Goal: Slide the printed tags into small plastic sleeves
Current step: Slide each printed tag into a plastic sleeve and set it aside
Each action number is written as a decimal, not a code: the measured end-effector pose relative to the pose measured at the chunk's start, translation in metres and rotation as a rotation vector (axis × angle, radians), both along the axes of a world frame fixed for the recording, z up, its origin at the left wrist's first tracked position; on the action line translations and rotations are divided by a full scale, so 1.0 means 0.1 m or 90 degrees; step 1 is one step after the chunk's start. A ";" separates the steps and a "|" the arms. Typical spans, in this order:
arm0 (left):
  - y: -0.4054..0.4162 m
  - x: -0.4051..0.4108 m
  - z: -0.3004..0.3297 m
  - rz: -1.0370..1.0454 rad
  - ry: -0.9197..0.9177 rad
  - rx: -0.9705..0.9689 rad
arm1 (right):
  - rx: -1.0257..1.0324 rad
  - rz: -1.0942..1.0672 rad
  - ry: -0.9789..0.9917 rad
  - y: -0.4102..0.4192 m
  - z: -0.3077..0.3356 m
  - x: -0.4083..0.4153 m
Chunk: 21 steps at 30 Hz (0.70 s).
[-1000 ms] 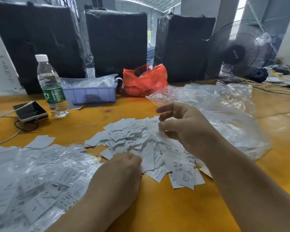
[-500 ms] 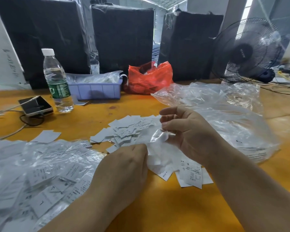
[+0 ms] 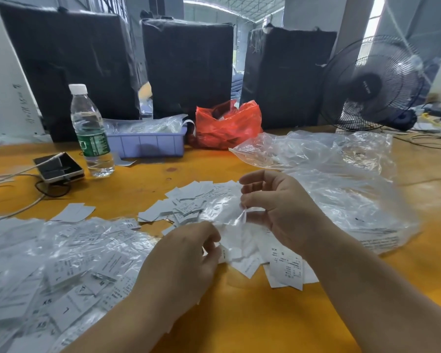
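while your right hand (image 3: 283, 207) pinches the clear sleeve (image 3: 224, 207) above the tags (image 3: 189, 202) and your left hand (image 3: 186, 261) pinches a tag (image 3: 227, 253) below it, the floppy sleeve mouth could fold shut and bend the tag.

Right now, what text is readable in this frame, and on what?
"XS": sleeved tag in the left pile.
"L": sleeved tag beside it.
"S": loose printed tag under the right wrist; its small print is blurred.
Water bottle green label: unreadable.
Fan hub lettering: too small.
White panel scribble: illegible.
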<state>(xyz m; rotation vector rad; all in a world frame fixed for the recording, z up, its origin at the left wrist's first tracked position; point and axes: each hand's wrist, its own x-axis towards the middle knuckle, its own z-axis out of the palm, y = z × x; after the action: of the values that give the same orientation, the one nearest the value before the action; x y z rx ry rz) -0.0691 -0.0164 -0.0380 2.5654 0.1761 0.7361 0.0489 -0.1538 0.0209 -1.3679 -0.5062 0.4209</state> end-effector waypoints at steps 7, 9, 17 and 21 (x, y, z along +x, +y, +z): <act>0.02 0.00 -0.01 -0.016 -0.003 -0.043 | -0.030 -0.301 -0.282 -0.27 0.18 0.18; 0.01 0.00 -0.01 -0.020 -0.004 -0.054 | -0.107 -0.462 -0.481 -0.35 0.20 0.24; 0.00 -0.02 -0.02 -0.030 0.018 -0.056 | -0.347 -0.329 -0.709 -0.39 0.14 0.36; -0.01 -0.03 -0.01 -0.028 0.020 -0.074 | -0.431 -0.220 -0.657 -0.35 0.07 0.34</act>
<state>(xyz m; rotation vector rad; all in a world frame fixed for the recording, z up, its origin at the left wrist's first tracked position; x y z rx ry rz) -0.0720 -0.0175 -0.0392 2.4637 0.1660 0.6499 0.0827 -0.1887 0.0280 -2.2623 -0.9881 -0.5030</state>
